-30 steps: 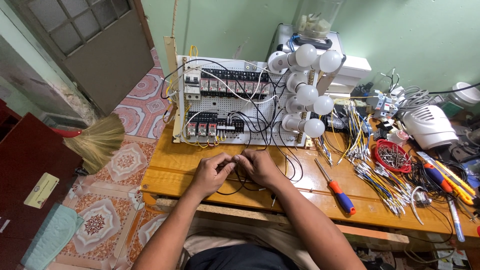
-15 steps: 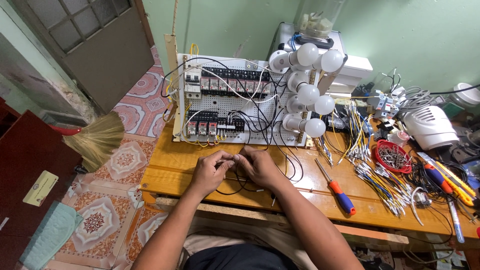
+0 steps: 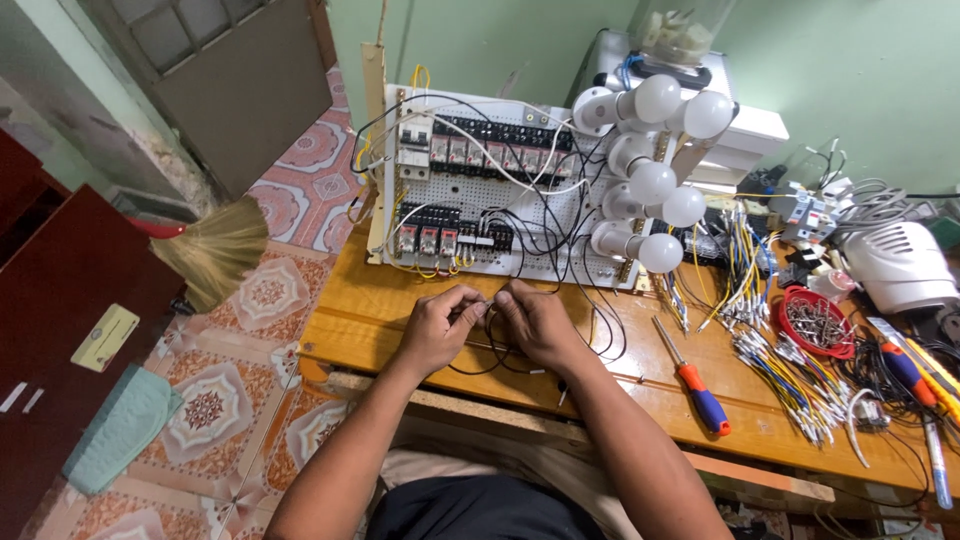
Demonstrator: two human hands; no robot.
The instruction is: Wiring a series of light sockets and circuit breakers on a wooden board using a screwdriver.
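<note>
Evidently mid-splice: left hand [image 3: 438, 328] and right hand [image 3: 530, 322] met fingertip to fingertip, both pinched shut on a thin black wire [image 3: 492, 352] at table [image 3: 340, 320] centre, just below the wiring board [image 3: 490, 190] at 12 o'clock. Next move, I'd judge, needs steady twisting w/ fine control — screwdriver [image 3: 692, 384] lay untouched at 3 o'clock.
</note>
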